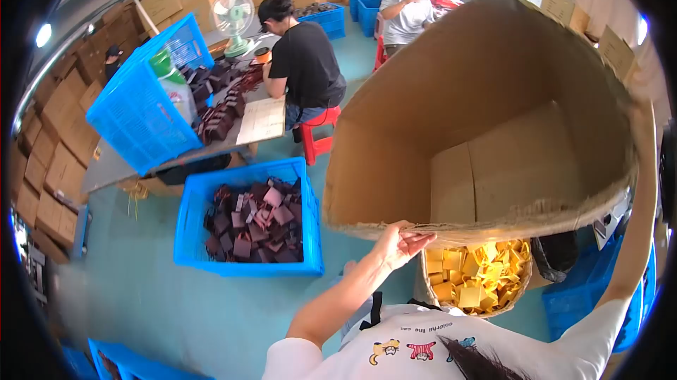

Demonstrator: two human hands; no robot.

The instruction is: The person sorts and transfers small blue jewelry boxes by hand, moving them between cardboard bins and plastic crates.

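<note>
Head view, the only one here: both hands are up at a big cardboard box (486, 119), tilted with its open mouth towards the wearer. Left hand (398, 244) is at the near rim, palm up, fingers half curled; can't tell if it's actually gripping. Right hand (640, 108) is up at the right-hand edge, fingers mostly hidden, so no idea how tightly they're closed.

I'd call this step handling the raised box. Shifting it would call for steady support on both sides, imo, since it's pretty bulky.

Below the near rim there's a round-looking container (428, 285) full of yellow pieces (472, 274), with a black bag (555, 256) just beside it. On the floor (240, 316), left of the box, a blue crate (247, 268) holds dark pieces (243, 239), roughly level with the worktop's (116, 177) near edge.
</note>
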